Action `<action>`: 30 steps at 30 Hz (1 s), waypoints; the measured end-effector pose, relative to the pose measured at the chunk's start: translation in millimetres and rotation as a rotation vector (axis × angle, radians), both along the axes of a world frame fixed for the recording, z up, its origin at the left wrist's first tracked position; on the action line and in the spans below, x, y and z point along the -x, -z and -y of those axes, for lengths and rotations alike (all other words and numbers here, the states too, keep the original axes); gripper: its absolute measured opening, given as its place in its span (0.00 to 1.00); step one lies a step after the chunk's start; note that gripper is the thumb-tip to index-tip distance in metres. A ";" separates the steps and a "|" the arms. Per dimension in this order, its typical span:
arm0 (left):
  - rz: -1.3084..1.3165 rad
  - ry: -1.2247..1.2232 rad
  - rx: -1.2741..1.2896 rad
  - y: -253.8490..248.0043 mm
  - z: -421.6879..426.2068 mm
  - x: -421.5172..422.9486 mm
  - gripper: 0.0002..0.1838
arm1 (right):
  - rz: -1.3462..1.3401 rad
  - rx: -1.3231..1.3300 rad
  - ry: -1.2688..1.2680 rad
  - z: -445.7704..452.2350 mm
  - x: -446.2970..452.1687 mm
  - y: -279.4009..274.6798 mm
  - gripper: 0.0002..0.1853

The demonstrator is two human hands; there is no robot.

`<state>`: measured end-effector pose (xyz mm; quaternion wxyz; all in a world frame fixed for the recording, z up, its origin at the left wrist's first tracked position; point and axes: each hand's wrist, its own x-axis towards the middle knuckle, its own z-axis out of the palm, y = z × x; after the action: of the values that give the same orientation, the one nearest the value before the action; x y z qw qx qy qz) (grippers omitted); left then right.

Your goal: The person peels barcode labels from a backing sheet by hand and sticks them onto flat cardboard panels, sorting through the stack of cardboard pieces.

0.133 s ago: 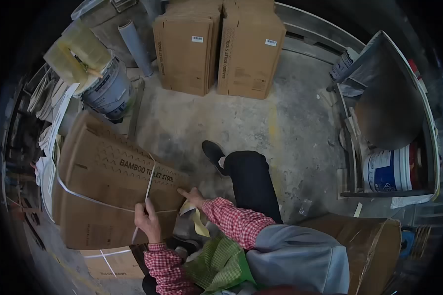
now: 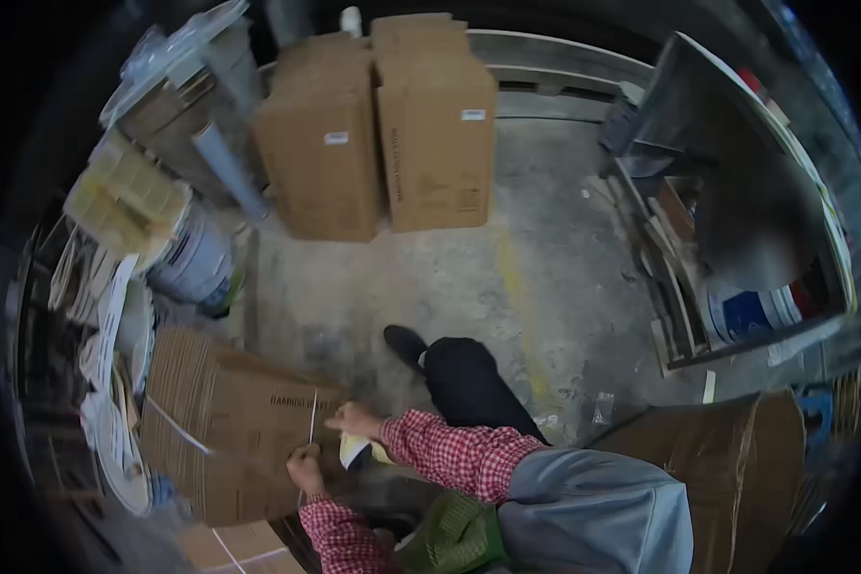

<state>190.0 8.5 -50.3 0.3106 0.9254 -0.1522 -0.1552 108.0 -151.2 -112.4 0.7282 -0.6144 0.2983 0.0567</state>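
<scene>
A bundle of flat brown cartons (image 2: 249, 430), printed with bamboo toilet stool lettering, stands tilted at the lower left with white strap (image 2: 314, 417) around it. My left hand (image 2: 306, 469) is closed on the strap at the front face of the bundle. At the bundle's right edge, my right hand (image 2: 356, 421) touches the cardboard, its fingers partly blurred. Just below that hand hangs a yellow and white piece (image 2: 356, 450); whether the fingers hold it is unclear.
Two stacks of cartons (image 2: 440, 143) stand ahead on the floor. Buckets (image 2: 196, 258) line the left side. A frame-sided bin (image 2: 684, 364) holds a blue-and-white bucket at right. A large carton (image 2: 727, 469) lies lower right, and a strapped carton (image 2: 244, 547) lower left.
The view has shifted, so the carton stacks ahead sit lower and further left. The bundle's layered side edges show more now. Both hands remain at the bundle.
</scene>
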 end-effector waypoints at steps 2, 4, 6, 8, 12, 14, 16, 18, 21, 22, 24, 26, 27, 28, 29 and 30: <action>-0.101 -0.016 -0.100 11.6 41.5 -8.4 0.17 | 0.220 0.193 -0.049 39.6 10.0 -25.3 0.24; -0.099 0.061 -0.040 41.1 73.3 14.0 0.18 | 0.345 0.271 0.019 79.5 71.3 -58.9 0.22; 0.000 0.159 0.133 72.4 52.3 16.4 0.18 | 0.349 0.173 -0.020 90.7 126.7 -107.1 0.22; 0.159 0.355 0.095 159.9 38.4 -50.4 0.19 | 0.380 0.134 0.029 110.3 180.3 -145.6 0.21; 0.111 0.587 0.173 159.3 142.5 -13.3 0.18 | 0.351 0.031 0.153 117.5 260.5 -184.7 0.20; 0.059 0.675 0.175 159.8 157.9 17.6 0.18 | 0.420 -0.135 0.202 104.5 278.5 -186.3 0.20; 0.036 0.740 0.150 147.3 153.1 25.3 0.18 | 0.437 -0.155 0.135 96.5 285.5 -181.8 0.19; 0.026 0.735 0.115 132.2 115.5 26.4 0.18 | 0.460 -0.134 0.020 89.7 284.8 -155.0 0.19; -0.145 0.701 -0.149 50.2 56.9 136.0 0.17 | 0.298 -0.399 0.018 76.8 301.8 -122.5 0.19; -0.327 0.632 -0.260 110.8 31.4 122.5 0.20 | 0.302 -0.383 -0.026 73.8 302.1 -113.1 0.19; -0.127 0.847 -0.792 100.4 32.4 149.5 0.25 | 0.218 -0.332 -0.130 71.2 296.8 -99.5 0.20; -0.131 0.814 -0.541 9.4 57.8 187.6 0.32 | 0.240 -0.363 -0.203 76.9 300.5 -108.1 0.21; -0.072 0.765 -0.003 3.1 53.9 185.7 0.32 | 0.233 -0.367 -0.219 77.5 294.3 -109.4 0.21; 0.009 0.738 0.210 -81.5 73.0 216.1 0.30 | 0.214 -0.376 -0.222 79.0 291.6 -109.3 0.21; -0.142 0.737 0.501 -140.4 81.2 236.5 0.29 | 0.240 -0.396 -0.233 77.1 287.6 -104.6 0.20; -0.254 0.812 0.554 -203.0 84.9 255.2 0.30 | 0.266 -0.423 -0.227 73.1 284.0 -98.1 0.20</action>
<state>-65.2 -76.4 152.7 0.4750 0.6484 -0.4961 -0.3285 -176.1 -224.3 -14.3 0.8622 -0.4800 0.1107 0.1178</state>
